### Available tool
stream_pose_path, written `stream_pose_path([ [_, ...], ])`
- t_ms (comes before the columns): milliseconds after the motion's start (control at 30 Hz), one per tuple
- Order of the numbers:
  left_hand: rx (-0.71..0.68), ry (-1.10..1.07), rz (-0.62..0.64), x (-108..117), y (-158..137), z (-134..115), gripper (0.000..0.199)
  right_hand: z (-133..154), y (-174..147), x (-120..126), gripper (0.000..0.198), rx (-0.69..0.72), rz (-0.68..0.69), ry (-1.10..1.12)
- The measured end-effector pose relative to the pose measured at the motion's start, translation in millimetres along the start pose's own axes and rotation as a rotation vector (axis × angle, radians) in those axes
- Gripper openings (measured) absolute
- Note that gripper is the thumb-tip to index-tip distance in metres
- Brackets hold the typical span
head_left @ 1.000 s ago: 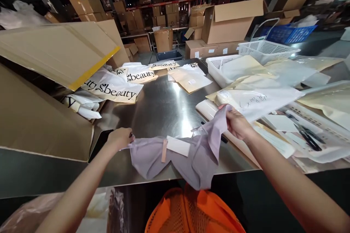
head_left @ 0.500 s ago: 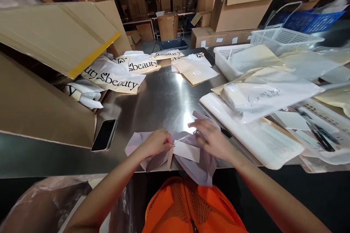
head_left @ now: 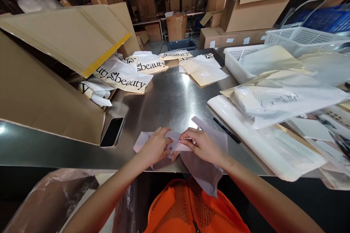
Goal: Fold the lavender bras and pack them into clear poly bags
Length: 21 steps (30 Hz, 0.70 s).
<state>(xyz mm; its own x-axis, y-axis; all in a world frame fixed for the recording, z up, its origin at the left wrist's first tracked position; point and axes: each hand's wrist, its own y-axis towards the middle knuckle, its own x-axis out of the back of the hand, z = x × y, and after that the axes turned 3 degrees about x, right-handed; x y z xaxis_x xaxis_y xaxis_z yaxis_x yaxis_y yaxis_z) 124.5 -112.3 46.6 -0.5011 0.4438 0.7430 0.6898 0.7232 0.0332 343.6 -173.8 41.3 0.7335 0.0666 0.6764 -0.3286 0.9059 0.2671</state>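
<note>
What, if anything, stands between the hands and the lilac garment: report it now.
Nothing visible blocks them: the left hand and right hand both touch the lilac garment. A pale tag shows beneath the right hand. The black pen and phone lie off to the sides.

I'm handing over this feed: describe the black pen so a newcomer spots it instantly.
On the metal table, find the lilac garment at the near edge. Between it and the long white plastic packaging to its right lies the black pen: slim and dark, unlike those wide, pale neighbours.
</note>
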Motion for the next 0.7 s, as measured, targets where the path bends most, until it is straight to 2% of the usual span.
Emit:
stream_pose_path([
  [100, 0.018, -0.074, 0.024, -1, -3, -1, 0.071, 8, 0, -2, 0.022, -0.060, -0.083, 0.114],
  [167, 0.013, -0.107, 0.130, 1, -4, -4, 0.093, 13, 0, -6, 0.021, -0.106, -0.135, 0.172],
  [233, 0.006, -0.099, 0.213, 2, -2, -7, 0.086, 18, -1, -11, 0.020, -0.149, -0.163, 0.273],
  [267, 0.008, -0.088, 0.202, 2, -1, -9, 0.073, 20, -1, -14, 0.020, -0.164, -0.165, 0.351],
  [367, 0.019, 0.000, 0.089, 8, 1, -16, 0.016, 22, -3, -19, 0.023, -0.199, -0.186, 0.585],
  [400, 0.029, 0.052, 0.075, 14, 1, -20, 0.011, 21, -3, -19, 0.023, -0.211, -0.205, 0.610],
  [467, 0.066, 0.139, 0.114, 34, -2, -30, 0.017, 17, -6, -14, 0.025, -0.237, -0.229, 0.584],
  [533, 0.109, 0.100, 0.177, 63, -7, -39, 0.020, 9, -14, -4, 0.025, -0.248, -0.232, 0.584],
  [567, 0.100, 0.012, 0.224, 77, -9, -43, 0.023, 3, -21, 3, 0.024, -0.237, -0.252, 0.633],
  [633, -0.009, -0.265, 0.351, 102, -13, -44, 0.035, -9, -40, 21, 0.023, -0.192, -0.367, 0.784],
  [700, -0.105, -0.479, 0.417, 113, -14, -36, 0.045, -24, -66, 41, 0.027, -0.131, -0.510, 0.888],
])
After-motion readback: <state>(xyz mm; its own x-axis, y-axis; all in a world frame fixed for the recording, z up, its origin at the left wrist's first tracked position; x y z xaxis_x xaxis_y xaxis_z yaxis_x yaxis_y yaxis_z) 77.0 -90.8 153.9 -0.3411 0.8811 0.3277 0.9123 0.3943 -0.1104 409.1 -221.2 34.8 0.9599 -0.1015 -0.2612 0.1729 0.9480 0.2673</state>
